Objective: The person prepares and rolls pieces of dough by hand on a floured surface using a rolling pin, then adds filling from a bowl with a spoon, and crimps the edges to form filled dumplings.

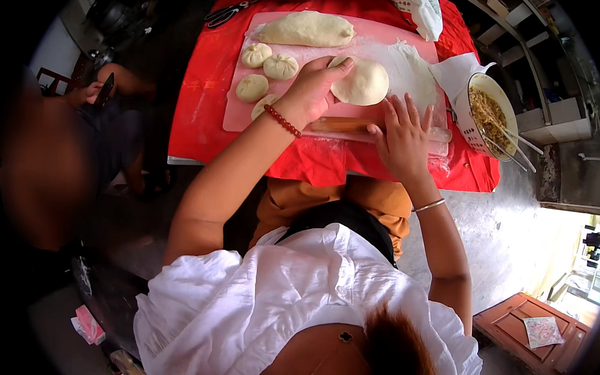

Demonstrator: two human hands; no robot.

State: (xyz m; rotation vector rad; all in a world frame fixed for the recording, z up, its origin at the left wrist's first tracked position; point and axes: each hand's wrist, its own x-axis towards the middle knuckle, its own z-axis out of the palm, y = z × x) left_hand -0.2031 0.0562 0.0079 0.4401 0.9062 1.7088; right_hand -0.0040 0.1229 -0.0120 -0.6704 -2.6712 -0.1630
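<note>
Pinched between thumb and fingers of my left hand (313, 89) is a flat round dough wrapper (364, 83), raised above the pink board (231, 113). My right hand (403, 134) lies with fingers spread over a wooden rolling pin (339, 124) near the board's front edge; the palm hides part of the pin. Left of my left hand sit two pleated buns, the upper one (256, 55) and the lower one (280, 67). Closer to me are a round dough piece (252, 88) and another (264, 107), partly covered by my wrist. A long dough log (308, 29) rests at the back.
An enamel pot (463, 116) of filling, with chopsticks (522, 138), stands at the right table edge. Loose flour (413, 72) covers the board's right side. Scissors (232, 12) and a flour bag (422, 13) lie behind. At left sits a person holding a phone (105, 89).
</note>
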